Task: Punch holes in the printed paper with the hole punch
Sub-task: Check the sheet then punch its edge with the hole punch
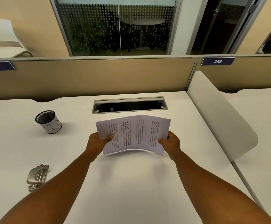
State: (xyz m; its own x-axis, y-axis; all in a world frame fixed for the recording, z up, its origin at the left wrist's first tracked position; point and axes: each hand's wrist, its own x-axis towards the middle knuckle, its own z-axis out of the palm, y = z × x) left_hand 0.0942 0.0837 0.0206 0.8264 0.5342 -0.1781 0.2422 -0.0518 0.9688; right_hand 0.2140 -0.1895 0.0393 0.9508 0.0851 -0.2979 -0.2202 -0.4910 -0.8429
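Observation:
The printed paper [134, 135] is held in the air above the middle of the white desk, turned sideways so its text lines run vertically, and it bows upward in the middle. My left hand [97, 142] grips its left edge, thumb on top. My right hand [170, 143] grips its right edge the same way. The silver metal hole punch [37, 177] lies on the desk at the near left, beside my left forearm and well apart from the paper.
A black mesh pen cup [48, 121] stands at the left of the white desk [131, 183]. A cable slot [130, 105] is open at the back. A tan partition [91, 75] closes the far side and a white divider [220, 113] the right side.

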